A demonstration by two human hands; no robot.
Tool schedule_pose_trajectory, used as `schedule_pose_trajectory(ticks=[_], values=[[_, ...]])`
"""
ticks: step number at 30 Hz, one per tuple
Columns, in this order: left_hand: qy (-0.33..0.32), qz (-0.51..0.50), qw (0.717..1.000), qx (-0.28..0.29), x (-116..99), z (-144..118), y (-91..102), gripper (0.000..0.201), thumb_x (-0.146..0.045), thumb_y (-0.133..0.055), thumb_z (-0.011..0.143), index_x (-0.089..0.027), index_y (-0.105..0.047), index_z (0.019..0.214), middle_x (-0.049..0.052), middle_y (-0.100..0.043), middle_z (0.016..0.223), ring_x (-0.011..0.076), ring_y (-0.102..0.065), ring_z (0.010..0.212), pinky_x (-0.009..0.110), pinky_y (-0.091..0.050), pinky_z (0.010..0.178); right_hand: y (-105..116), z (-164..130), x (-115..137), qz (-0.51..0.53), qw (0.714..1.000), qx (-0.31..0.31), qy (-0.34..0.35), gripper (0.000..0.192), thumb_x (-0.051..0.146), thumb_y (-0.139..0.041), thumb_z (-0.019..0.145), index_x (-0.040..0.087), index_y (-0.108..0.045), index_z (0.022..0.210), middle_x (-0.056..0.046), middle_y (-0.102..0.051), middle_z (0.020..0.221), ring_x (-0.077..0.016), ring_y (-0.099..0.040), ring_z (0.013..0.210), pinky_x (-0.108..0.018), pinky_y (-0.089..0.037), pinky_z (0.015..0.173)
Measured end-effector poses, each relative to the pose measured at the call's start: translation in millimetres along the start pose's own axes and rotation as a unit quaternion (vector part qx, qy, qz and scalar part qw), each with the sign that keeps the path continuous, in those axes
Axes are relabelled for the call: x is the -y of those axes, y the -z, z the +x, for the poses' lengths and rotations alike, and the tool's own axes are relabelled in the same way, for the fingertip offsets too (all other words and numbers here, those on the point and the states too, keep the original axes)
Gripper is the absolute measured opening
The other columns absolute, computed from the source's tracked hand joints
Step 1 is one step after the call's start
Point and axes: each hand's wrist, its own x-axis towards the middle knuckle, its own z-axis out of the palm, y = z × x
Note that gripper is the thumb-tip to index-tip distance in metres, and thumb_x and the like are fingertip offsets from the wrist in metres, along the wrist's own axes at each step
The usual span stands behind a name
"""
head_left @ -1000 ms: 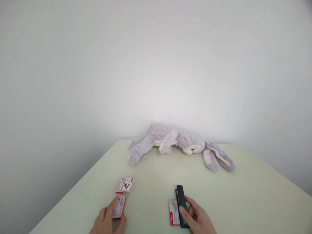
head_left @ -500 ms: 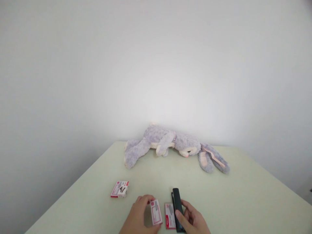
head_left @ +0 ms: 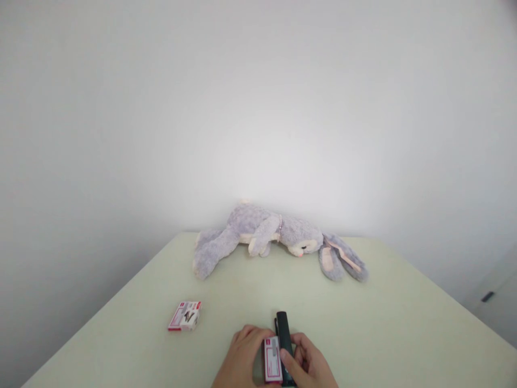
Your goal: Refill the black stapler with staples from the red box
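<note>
At my twelve o'clock, a long-eared plush rabbit in mottled lavender-grey fur [head_left: 293, 230] lies on its side, ears toward one, feet toward eleven. I see a beaded band [head_left: 280, 228] around its neck. The pale green tabletop [head_left: 383, 323] supports it, a plain whitish wall [head_left: 258, 108] stands behind, and a small dark bar [head_left: 488, 296] shows at two.

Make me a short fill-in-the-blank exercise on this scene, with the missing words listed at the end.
1. The stapler in the right hand is coloured ____.
2. The small box next to the stapler is held by the ____ hand.
3. The plush rabbit lies on the table with its ears toward the ____ side of the picture.

Missing words: black; left; right.
</note>
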Motion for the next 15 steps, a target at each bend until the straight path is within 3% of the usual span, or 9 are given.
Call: schedule_pose_trajectory(ticks=[3,5,7,10,11,13,15], values=[[-0.005,-0.015,1.0,-0.007,5,-9,4.0,0.084,-0.049,-0.086,0.063,-0.032,-0.058,0.14,0.008,-0.062,0.141,0.0338,-0.053,0.131,0.043,-0.041,0.114,2,-2,7,-0.003,1.0,0.011,-0.012,0.067,0.07,-0.059,0.088,0.013,-0.062,0.123,0.009,-0.037,0.063,-0.013,-0.038,0.059,-0.027,-0.029,0.057],[0.01,-0.019,0.993,-0.112,21,-21,18.7,0.059,-0.054,-0.071,0.082,-0.036,-0.06,0.137,0.003,-0.06,0.144,0.0293,-0.05,0.135,0.04,-0.038,0.118,4,-3,11,-0.008,1.0,0.007,-0.017,0.071,0.069,-0.061,0.088,0.012,-0.058,0.129,0.01,-0.038,0.063,-0.0133,-0.038,0.058,-0.027,-0.03,0.057],[0.05,-0.002,0.958,-0.283,50,-34,43.9,0.033,-0.049,-0.05,0.097,-0.035,-0.067,0.122,0.0,-0.065,0.133,0.0258,-0.054,0.13,0.041,-0.038,0.118,4,-3,11,-0.012,1.0,-0.004,-0.015,0.072,0.069,-0.061,0.087,0.012,-0.058,0.13,0.01,-0.038,0.062,-0.0135,-0.038,0.057,-0.028,-0.029,0.056],[0.128,0.035,0.916,-0.379,106,-52,89.6,0.047,-0.039,-0.043,0.095,-0.024,-0.056,0.137,0.009,-0.062,0.135,0.0297,-0.054,0.125,0.051,-0.045,0.111,3,-2,9,-0.011,1.0,-0.017,-0.012,0.071,0.07,-0.062,0.086,0.013,-0.06,0.128,0.009,-0.038,0.06,-0.0138,-0.039,0.056,-0.028,-0.03,0.056],[0.135,0.062,0.917,-0.37,124,-58,102.8,0.052,-0.035,-0.045,0.091,-0.024,-0.054,0.141,0.008,-0.059,0.141,0.0296,-0.052,0.128,0.051,-0.044,0.111,3,-2,8,-0.01,1.0,-0.022,-0.014,0.071,0.071,-0.062,0.084,0.014,-0.062,0.126,0.009,-0.039,0.06,-0.0139,-0.039,0.056,-0.028,-0.03,0.055],[0.118,0.096,0.944,-0.293,151,-69,121.3,0.061,-0.03,-0.051,0.082,-0.025,-0.055,0.142,0.005,-0.059,0.146,0.028,-0.051,0.133,0.047,-0.04,0.117,2,-1,7,-0.006,0.999,-0.024,-0.021,0.072,0.074,-0.065,0.08,0.016,-0.065,0.122,0.009,-0.039,0.058,-0.014,-0.039,0.054,-0.028,-0.029,0.054],[0.112,0.112,0.96,-0.233,165,-83,128.3,0.064,-0.031,-0.056,0.077,-0.029,-0.058,0.141,0.001,-0.061,0.146,0.0272,-0.052,0.134,0.043,-0.038,0.119,3,0,7,0.0,0.999,-0.026,-0.026,0.073,0.075,-0.066,0.077,0.017,-0.066,0.121,0.008,-0.04,0.057,-0.014,-0.039,0.053,-0.028,-0.028,0.052]])
